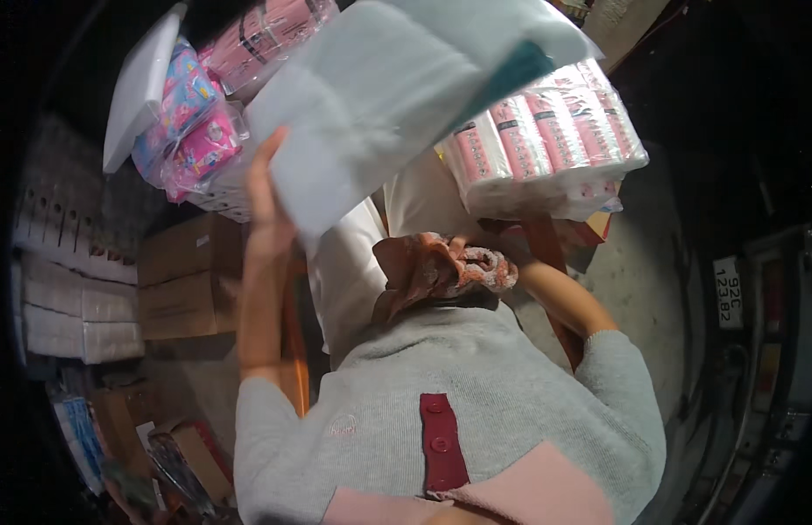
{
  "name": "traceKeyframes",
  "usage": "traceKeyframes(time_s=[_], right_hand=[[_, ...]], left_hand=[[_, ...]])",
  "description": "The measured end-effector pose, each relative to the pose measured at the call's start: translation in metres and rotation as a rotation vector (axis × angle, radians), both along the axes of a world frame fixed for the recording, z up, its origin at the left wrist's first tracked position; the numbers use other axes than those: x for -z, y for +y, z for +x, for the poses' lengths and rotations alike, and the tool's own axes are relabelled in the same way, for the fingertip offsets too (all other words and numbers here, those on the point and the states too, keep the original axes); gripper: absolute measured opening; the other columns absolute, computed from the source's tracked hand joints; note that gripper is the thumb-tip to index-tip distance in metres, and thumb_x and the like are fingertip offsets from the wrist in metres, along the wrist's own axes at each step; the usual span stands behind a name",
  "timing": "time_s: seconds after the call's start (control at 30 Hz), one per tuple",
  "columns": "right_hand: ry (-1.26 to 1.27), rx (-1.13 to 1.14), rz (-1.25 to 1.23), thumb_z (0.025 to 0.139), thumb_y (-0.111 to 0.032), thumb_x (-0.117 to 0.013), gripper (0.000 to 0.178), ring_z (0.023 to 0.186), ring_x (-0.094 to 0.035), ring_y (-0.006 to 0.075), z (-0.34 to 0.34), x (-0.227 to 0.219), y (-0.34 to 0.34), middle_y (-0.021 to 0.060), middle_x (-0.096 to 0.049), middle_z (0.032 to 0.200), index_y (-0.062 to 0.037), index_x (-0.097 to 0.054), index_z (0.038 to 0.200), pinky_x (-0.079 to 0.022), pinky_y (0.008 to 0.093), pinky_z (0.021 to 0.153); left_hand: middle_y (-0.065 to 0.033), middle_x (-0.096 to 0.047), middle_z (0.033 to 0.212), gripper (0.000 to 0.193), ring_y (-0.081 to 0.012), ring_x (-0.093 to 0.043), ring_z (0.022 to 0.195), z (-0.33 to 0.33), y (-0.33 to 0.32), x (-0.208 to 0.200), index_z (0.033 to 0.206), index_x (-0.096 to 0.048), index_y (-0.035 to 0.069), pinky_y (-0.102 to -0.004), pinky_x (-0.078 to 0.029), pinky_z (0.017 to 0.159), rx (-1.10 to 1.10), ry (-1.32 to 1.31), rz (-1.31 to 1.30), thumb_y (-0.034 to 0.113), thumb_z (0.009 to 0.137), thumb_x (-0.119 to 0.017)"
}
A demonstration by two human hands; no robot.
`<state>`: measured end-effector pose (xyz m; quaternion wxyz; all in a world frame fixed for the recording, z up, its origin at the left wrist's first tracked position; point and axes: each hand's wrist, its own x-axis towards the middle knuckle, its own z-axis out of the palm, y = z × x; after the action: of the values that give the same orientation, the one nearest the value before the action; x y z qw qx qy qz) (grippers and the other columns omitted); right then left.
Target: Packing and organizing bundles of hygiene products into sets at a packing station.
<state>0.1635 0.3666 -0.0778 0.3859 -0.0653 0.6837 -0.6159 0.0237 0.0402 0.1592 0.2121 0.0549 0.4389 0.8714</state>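
Observation:
A large whitish, translucent plastic sheet or flat bag (362,114) spans the upper middle, with a teal patch showing at its right underside. My left hand (267,197), smeared a little by motion, grips its near left edge; most of its fingers are hidden. Over my lap, my right hand (463,248) is closed on a crumpled brown-and-orange cloth (423,271) with a fluffy, whitish-pink part. The cloth covers much of that hand.
Clear-wrapped pink-and-white tissue packs (546,140) stand at the upper right. More pink packs (266,39) and blue-and-pink packages (182,114) lie at the upper left, beside a white slab (143,96). Cardboard boxes (191,276) and white wrapped stacks (82,306) stand on the left.

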Motion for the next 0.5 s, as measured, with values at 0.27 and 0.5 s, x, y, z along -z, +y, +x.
traceKeyframes(time_s=[0.27,0.5], right_hand=[[0.452,0.074,-0.045,0.085,-0.032,-0.055,0.055,0.109,-0.046,0.0169,0.053,0.023,0.063,0.0106,-0.043,0.126,-0.0136,-0.033,0.132,-0.037,0.0228,0.088],[0.806,0.139,-0.119,0.086,-0.03,-0.055,0.051,0.105,-0.049,0.0153,0.008,0.053,-0.001,0.0089,-0.046,0.123,-0.0126,-0.036,0.13,-0.04,0.0228,0.085]], left_hand=[[-0.0125,-0.058,0.1,0.044,-0.0198,-0.057,0.091,-0.028,0.144,-0.005,0.109,-0.051,0.001,-0.0294,-0.043,0.084,0.281,0.037,0.147,0.034,0.079,-0.055],[-0.032,-0.051,0.107,0.069,-0.0384,-0.05,0.103,-0.034,0.191,0.003,0.103,-0.045,-0.009,-0.0371,-0.037,0.089,-0.274,0.464,-0.914,0.056,0.08,-0.042]])
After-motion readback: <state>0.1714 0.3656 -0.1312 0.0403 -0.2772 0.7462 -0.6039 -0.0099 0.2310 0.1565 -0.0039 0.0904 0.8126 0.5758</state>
